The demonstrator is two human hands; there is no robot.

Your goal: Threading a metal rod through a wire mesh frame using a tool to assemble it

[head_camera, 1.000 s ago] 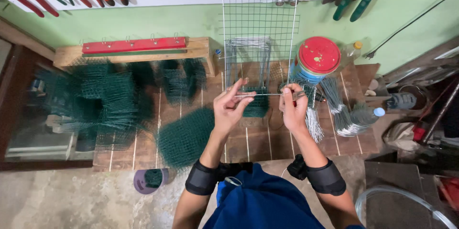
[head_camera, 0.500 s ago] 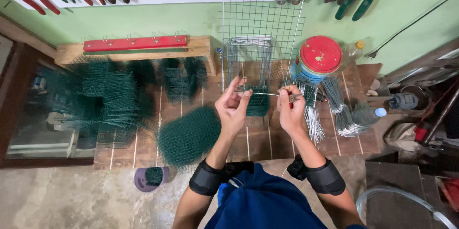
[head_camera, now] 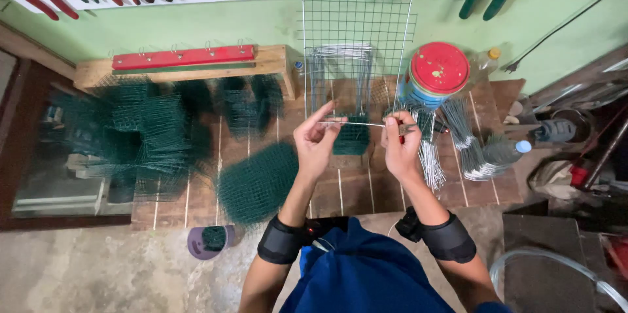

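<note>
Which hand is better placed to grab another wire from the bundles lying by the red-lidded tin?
Probably the right hand: the loose wire bundles lie just beside it, near the red-lidded tin. The left hand would have to cross over. Both now pinch one thin wire.

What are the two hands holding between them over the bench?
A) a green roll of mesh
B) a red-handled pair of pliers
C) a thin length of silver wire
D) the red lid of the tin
C: a thin silver wire runs straight from the left hand to the right hand.
</note>
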